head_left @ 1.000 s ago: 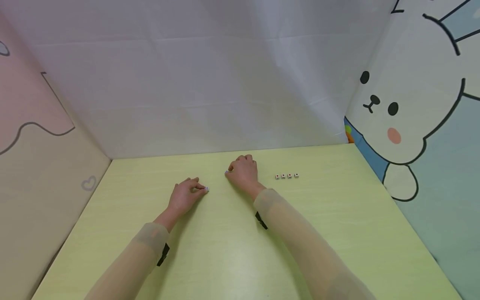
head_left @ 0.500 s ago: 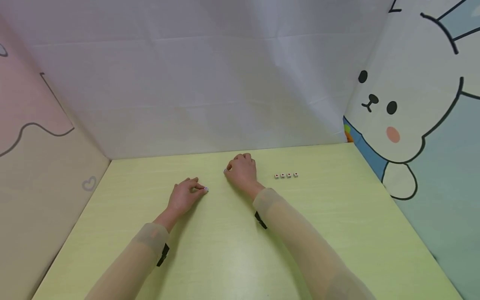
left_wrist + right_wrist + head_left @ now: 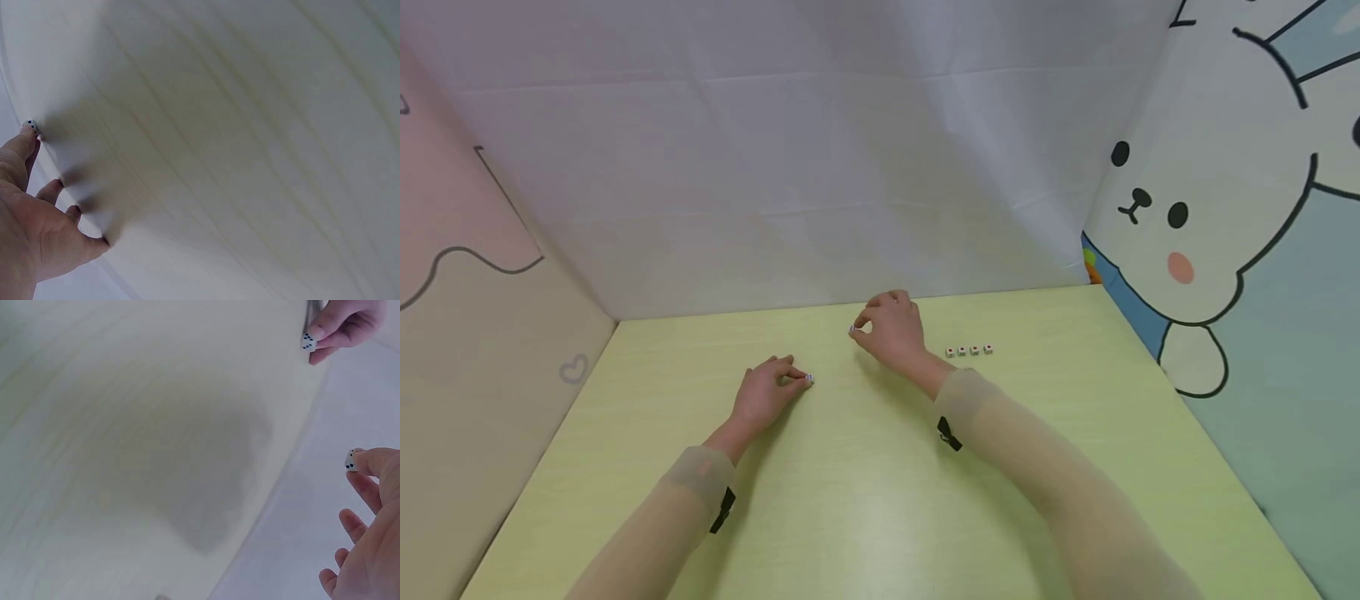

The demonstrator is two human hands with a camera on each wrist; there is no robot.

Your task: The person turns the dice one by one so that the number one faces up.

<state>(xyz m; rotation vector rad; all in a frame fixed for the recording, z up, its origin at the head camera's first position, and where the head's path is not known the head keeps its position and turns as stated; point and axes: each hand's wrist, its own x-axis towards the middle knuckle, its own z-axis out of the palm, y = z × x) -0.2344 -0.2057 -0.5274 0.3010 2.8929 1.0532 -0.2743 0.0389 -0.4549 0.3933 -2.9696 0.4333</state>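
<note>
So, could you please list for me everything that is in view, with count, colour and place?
table: 1, pale yellow, at the bottom
back wall: 1, whitish, behind the table
left wall: 1, pink and beige, left side
right wall: 1, light blue with a white cartoon animal, right side
first held die: 1, white with dark dots, pinched in the left hand
second held die: 1, white with dark dots, pinched in the right hand
row dice: 4, white with red dots, on the table beside the right hand
straps: 2, black, one at each forearm
sleeves: 2, beige, on both arms
hands: 2, bare, over the table
</note>
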